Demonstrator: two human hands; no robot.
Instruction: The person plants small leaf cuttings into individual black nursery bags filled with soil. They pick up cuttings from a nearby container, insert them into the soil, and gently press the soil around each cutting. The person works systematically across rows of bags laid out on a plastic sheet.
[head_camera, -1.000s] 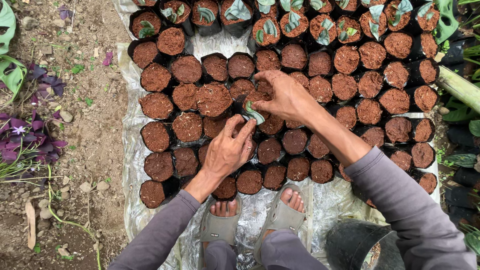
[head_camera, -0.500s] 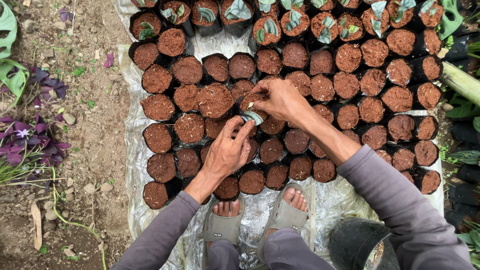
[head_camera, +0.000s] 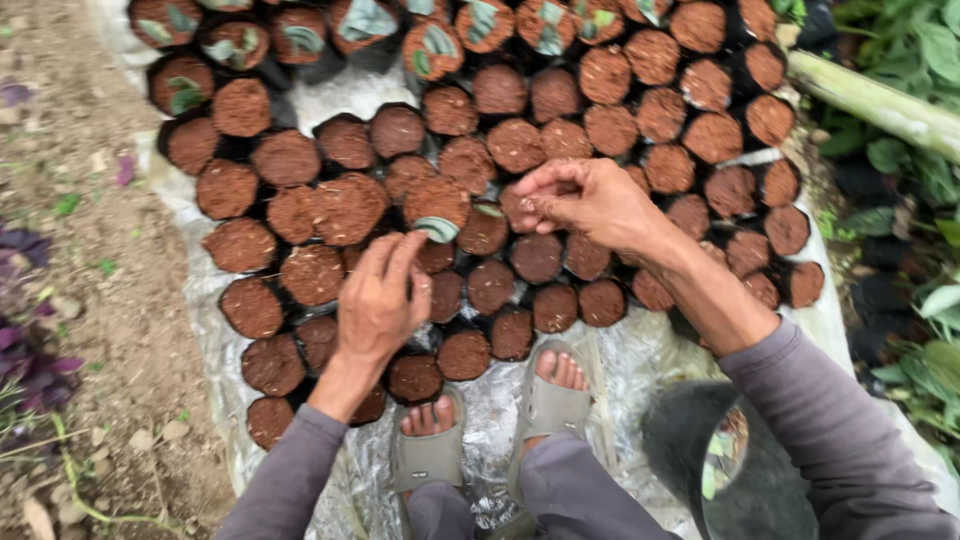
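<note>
Many black grow bags packed with brown soil stand close together on a silvery plastic sheet. A small green leaf cutting sticks out of one bag near the middle. My left hand reaches forward with its fingers extended, the tips resting at the edge of that bag just left of the cutting. To the right, above the bags, my right hand hovers with its fingertips pinched together; nothing shows between them.
Bags in the back rows hold green cuttings. My feet in grey sandals stand on the sheet. A black bucket with leaves sits at lower right. Bare earth and purple plants lie left, a thick green stem right.
My right hand has let go of the cutting and drawn back to the right. My left hand has stretched its fingers toward the cutting's bag. The camera has moved closer.
</note>
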